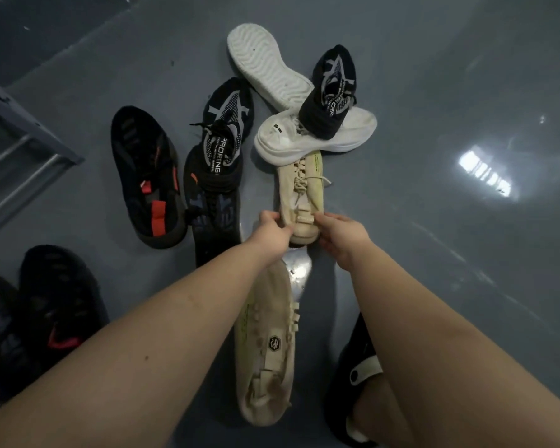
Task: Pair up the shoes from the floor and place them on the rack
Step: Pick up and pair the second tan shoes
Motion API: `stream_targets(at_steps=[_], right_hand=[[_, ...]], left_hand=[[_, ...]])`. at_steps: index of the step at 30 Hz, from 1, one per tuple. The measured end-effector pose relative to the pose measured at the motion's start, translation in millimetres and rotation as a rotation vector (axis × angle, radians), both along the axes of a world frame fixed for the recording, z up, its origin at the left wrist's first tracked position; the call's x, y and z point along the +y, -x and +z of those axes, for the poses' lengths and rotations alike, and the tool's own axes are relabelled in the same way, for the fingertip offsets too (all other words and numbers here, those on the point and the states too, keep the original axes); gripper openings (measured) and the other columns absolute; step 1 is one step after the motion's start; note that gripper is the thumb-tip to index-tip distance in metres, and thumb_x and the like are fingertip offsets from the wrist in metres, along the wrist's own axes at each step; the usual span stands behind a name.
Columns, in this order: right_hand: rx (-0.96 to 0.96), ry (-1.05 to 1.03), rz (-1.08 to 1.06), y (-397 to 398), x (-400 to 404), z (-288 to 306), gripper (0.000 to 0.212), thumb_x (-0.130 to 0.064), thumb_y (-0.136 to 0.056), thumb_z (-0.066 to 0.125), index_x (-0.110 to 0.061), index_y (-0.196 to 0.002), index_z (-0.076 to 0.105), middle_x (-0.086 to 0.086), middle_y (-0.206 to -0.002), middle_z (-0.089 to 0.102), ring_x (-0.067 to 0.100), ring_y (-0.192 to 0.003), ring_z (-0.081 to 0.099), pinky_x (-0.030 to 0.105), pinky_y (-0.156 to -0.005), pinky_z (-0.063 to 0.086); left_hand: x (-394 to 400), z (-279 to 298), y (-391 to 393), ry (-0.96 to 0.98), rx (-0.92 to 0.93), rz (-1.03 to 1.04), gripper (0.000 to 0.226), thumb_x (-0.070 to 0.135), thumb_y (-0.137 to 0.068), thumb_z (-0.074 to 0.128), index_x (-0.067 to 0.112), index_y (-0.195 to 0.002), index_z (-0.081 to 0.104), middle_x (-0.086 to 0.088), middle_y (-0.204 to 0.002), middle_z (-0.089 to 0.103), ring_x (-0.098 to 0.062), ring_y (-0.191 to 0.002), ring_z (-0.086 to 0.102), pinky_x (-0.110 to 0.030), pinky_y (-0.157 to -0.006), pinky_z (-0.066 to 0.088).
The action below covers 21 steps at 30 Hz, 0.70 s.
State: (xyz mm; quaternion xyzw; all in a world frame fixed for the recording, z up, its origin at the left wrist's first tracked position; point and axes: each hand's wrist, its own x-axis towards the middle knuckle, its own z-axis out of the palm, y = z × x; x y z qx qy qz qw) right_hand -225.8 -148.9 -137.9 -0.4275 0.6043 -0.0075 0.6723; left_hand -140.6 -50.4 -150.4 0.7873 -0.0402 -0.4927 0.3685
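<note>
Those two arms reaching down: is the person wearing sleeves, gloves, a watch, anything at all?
Nothing shows. Both forearms are bare as far up as the picture reaches, with no sleeve edge in view. The left hand and right hand have no gloves, and no watch, bracelet or ring is visible.

The grey floor [434, 92] is gleaming glossy and smooth, the beige shoe [301, 195] is looking like matt knitted cloth, and the white sole [265, 69] is showing ribbed rubber.

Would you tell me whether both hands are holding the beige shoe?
Yes, the left hand and right hand each grip the heel end of the beige shoe.
</note>
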Motion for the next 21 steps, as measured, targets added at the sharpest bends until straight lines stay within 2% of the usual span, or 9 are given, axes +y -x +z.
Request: stream_targets(at_steps=[2, 3, 6, 10, 13, 15, 18, 21], right_hand=[[-0.026, -0.051, -0.034, 0, 0, 10, 0.008, -0.018, -0.085, 0.066, -0.012, -0.088, 0.062, 0.004, -0.069, 0.054, 0.011, -0.054, 0.043, 0.019, -0.047, 0.034], [-0.032, -0.074, -0.034, 1, 0, 16, 0.009, -0.019, -0.084, 0.067, -0.013, -0.085, 0.06, 0.002, -0.066, 0.05, 0.009, -0.052, 0.039, 0.018, -0.046, 0.031], [-0.028, -0.11, 0.018, 2, 5, 36, 0.015, -0.02, -0.081, 0.069, -0.01, -0.086, 0.059, 0.003, -0.066, 0.046, 0.01, -0.054, 0.04, 0.021, -0.052, 0.036], [-0.001, -0.147, 0.116, 11, 22, 66, 0.014, -0.025, -0.08, 0.066, -0.013, -0.084, 0.059, 0.004, -0.072, 0.049, 0.015, -0.066, 0.047, 0.025, -0.065, 0.042], [-0.043, -0.243, 0.107, 25, 43, 85, 0.011, -0.024, -0.083, 0.062, -0.013, -0.087, 0.06, 0.005, -0.075, 0.052, 0.016, -0.068, 0.051, 0.025, -0.065, 0.043], [-0.044, -0.268, 0.089, 37, 60, 93, 0.012, -0.025, -0.084, 0.063, -0.015, -0.09, 0.059, 0.005, -0.078, 0.055, 0.015, -0.069, 0.053, 0.023, -0.061, 0.045], [-0.019, -0.265, 0.093, 58, 86, 100, 0.017, -0.029, -0.085, 0.065, -0.013, -0.092, 0.06, 0.005, -0.08, 0.059, 0.016, -0.07, 0.057, 0.025, -0.056, 0.045], [0.009, -0.26, 0.145, 83, 106, 99, 0.025, -0.022, -0.088, 0.063, -0.01, -0.11, 0.061, 0.006, -0.085, 0.062, 0.017, -0.074, 0.06, 0.026, -0.056, 0.048]], left_hand=[[-3, 9, -1, 0.061, 0.063, 0.125, 0.03, 0.031, -0.09, 0.056, 0.019, -0.109, 0.035, -0.012, -0.128, 0.052, -0.03, -0.11, 0.058, -0.044, -0.094, 0.051], [-3, 19, -3, 0.077, 0.083, 0.175, 0.03, 0.031, -0.09, 0.057, 0.018, -0.105, 0.035, -0.014, -0.126, 0.053, -0.031, -0.108, 0.06, -0.044, -0.087, 0.054], [3, 41, -7, 0.104, 0.136, 0.297, 0.029, 0.022, -0.09, 0.058, 0.014, -0.108, 0.036, -0.017, -0.125, 0.05, -0.031, -0.111, 0.058, -0.031, -0.067, 0.055], [30, 73, 3, 0.146, 0.27, 0.283, 0.046, 0.02, -0.091, 0.056, 0.004, -0.131, 0.038, -0.02, -0.131, 0.051, -0.03, -0.105, 0.06, -0.029, -0.069, 0.055], [57, 94, 18, 0.185, 0.325, 0.291, 0.047, 0.012, -0.092, 0.053, 0.004, -0.135, 0.035, -0.022, -0.126, 0.053, -0.026, -0.085, 0.062, -0.034, -0.074, 0.055], [76, 103, 31, 0.195, 0.352, 0.307, 0.047, 0.008, -0.092, 0.052, 0.006, -0.135, 0.033, -0.02, -0.124, 0.052, -0.024, -0.08, 0.061, -0.039, -0.081, 0.053], [106, 111, 54, 0.198, 0.381, 0.285, 0.045, 0.005, -0.093, 0.051, 0.009, -0.134, 0.033, -0.018, -0.121, 0.053, -0.03, -0.093, 0.061, -0.041, -0.085, 0.051], [132, 113, 78, 0.192, 0.403, 0.26, 0.041, 0.006, -0.092, 0.053, 0.011, -0.129, 0.036, -0.014, -0.114, 0.056, -0.031, -0.103, 0.06, -0.041, -0.089, 0.051]])
